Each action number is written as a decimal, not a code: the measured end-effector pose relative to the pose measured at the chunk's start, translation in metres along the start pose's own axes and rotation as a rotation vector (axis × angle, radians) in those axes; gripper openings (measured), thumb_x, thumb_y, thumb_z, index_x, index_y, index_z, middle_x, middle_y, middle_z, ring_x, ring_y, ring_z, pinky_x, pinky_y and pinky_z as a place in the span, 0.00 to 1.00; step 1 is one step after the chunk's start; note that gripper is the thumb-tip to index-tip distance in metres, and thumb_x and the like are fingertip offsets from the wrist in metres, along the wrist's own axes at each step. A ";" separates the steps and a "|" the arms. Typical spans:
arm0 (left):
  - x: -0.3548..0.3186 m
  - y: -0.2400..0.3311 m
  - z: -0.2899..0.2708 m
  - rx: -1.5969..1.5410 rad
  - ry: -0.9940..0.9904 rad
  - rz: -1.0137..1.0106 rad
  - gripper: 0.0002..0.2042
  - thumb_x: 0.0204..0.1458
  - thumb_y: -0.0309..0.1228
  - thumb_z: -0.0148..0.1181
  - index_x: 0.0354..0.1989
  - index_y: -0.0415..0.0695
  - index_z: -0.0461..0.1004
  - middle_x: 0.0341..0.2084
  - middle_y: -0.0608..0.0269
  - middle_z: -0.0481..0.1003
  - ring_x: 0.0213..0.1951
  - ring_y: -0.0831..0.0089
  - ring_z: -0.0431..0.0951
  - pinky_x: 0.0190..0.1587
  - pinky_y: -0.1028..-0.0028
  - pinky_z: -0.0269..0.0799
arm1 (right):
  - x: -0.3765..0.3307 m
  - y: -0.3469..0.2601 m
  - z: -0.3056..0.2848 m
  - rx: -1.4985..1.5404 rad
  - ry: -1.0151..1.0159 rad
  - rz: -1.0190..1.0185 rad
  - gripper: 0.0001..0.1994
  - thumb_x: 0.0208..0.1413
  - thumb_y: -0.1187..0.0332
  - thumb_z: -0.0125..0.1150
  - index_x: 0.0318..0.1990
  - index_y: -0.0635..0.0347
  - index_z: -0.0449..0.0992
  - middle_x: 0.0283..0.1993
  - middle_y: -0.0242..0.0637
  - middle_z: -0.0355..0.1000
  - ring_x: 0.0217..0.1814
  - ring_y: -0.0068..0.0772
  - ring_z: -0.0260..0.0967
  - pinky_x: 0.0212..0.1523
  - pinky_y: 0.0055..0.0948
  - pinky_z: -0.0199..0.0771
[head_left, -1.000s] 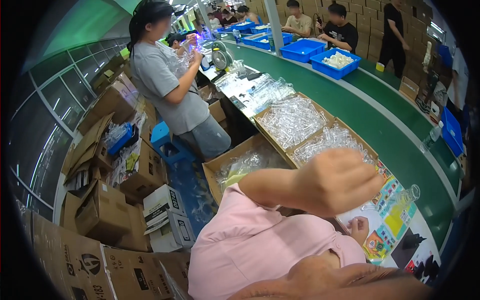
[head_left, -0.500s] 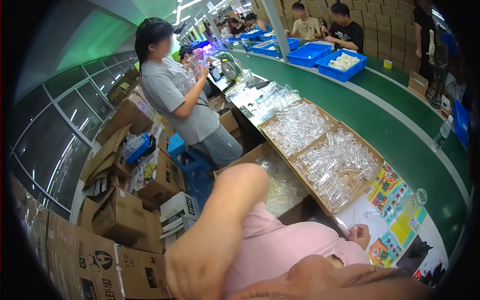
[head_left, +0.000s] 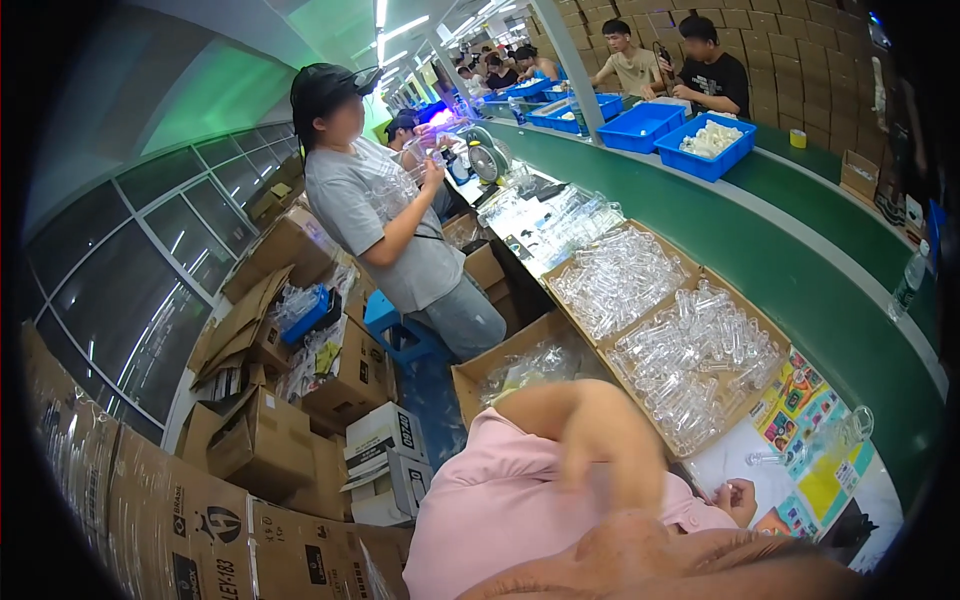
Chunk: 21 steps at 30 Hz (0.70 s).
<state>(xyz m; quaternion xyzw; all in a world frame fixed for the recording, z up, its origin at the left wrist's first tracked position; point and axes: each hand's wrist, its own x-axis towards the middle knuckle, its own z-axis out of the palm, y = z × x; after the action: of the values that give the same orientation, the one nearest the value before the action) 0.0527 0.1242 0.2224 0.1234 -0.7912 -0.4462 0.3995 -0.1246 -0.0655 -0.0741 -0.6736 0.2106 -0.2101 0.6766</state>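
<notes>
My left hand (head_left: 612, 445) is raised in front of my pink shirt, the arm bent at the elbow. Motion smears its fingers, and nothing shows clearly in them. Lower down, my right hand (head_left: 736, 502) rests at the near table edge with fingers curled; whatever they hold, if anything, is hidden. Close to it lies a clear plastic piece (head_left: 845, 432) with a wide round end, on a colourful printed sheet (head_left: 822, 485). Beyond are two shallow cardboard trays, a near one (head_left: 768, 345) and a far one (head_left: 640, 232), both heaped with clear tube-like plastic pieces (head_left: 690, 365).
An open carton (head_left: 475, 385) with clear bags stands below the trays. A co-worker (head_left: 375, 190) in grey stands at left, holding clear pieces. A green conveyor (head_left: 740, 260) runs alongside; blue bins (head_left: 705, 160) stand beyond it. Stacked cartons (head_left: 265, 435) fill the left side.
My left arm has swung from the lower left to the right, its hand now before my chest. The whole view has shifted slightly. My right hand stays at the table edge.
</notes>
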 end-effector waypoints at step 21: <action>-0.105 -0.232 -0.038 1.119 0.839 -0.956 0.20 0.50 0.36 0.57 0.49 0.41 0.67 0.53 0.49 0.63 0.57 0.54 0.61 0.60 0.57 0.52 | 0.000 -0.003 -0.008 0.146 0.009 0.126 0.05 0.55 0.75 0.54 0.38 0.64 0.66 0.26 0.38 0.72 0.22 0.21 0.68 0.26 0.20 0.71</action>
<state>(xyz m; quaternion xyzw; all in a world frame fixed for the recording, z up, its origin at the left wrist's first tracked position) 0.1119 0.0264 -0.0084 0.7797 -0.5442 -0.0269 0.3085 -0.1291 -0.0722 -0.0712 -0.6070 0.2397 -0.1851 0.7347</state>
